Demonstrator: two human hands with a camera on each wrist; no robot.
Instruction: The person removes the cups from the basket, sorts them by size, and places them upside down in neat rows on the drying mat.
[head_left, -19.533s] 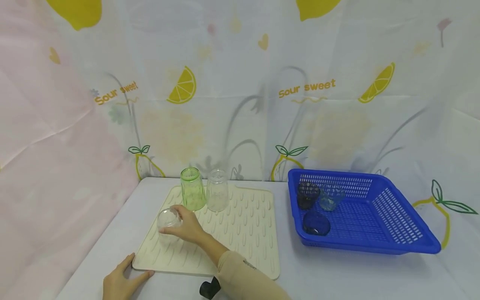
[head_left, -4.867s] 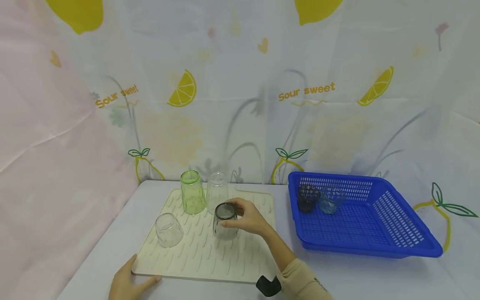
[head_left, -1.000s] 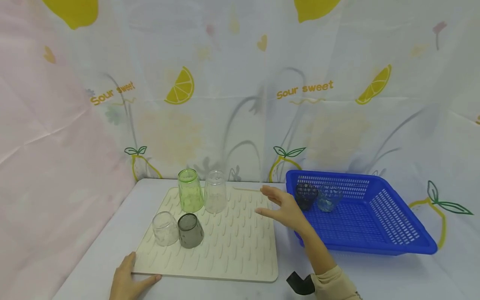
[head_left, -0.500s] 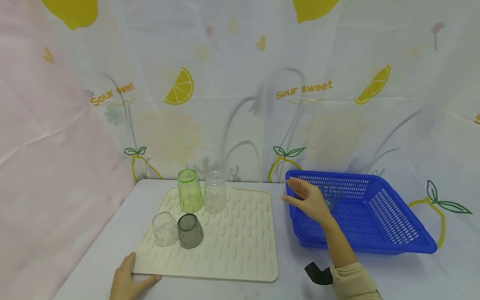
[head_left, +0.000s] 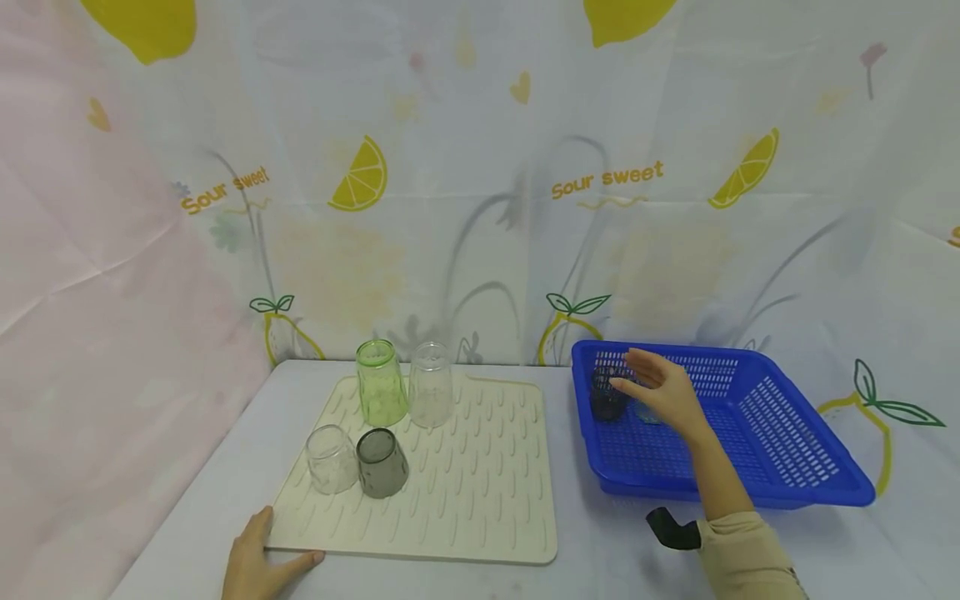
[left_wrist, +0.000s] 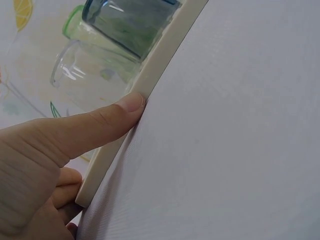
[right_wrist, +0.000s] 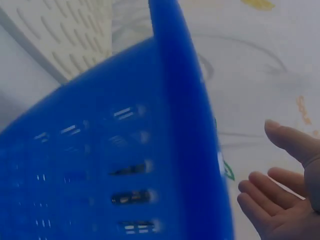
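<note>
My left hand (head_left: pixel 258 560) rests at the front left corner of a cream ridged drying mat (head_left: pixel 480 500), thumb along its front edge and fingers at its left side. In the left wrist view the thumb (left_wrist: pixel 132 102) touches the mat's edge. On the mat, upside down, stand a tall green glass (head_left: pixel 382 387), a tall clear glass (head_left: pixel 431 392), a short clear glass (head_left: pixel 330 460) and a short grey glass (head_left: pixel 382 467). My right hand (head_left: pixel 667 392) is over the blue basket (head_left: pixel 705 492), fingers spread, holding nothing. Below it sit a dark glass (head_left: pixel 607 400) and a light blue glass (head_left: pixel 647 412), partly hidden.
A white cloth covers the table (head_left: pixel 570 550). Behind it hangs a lemon-print curtain (head_left: pixel 480 250). The basket's raised rim stands to the right of the mat. A black strap piece (head_left: pixel 672 529) sticks out by the right sleeve (head_left: pixel 750 550).
Over the last second my right hand has moved right, from the mat's right side to above the glasses in the basket. Earlier it set the grey glass on the mat. My left hand stays put.
</note>
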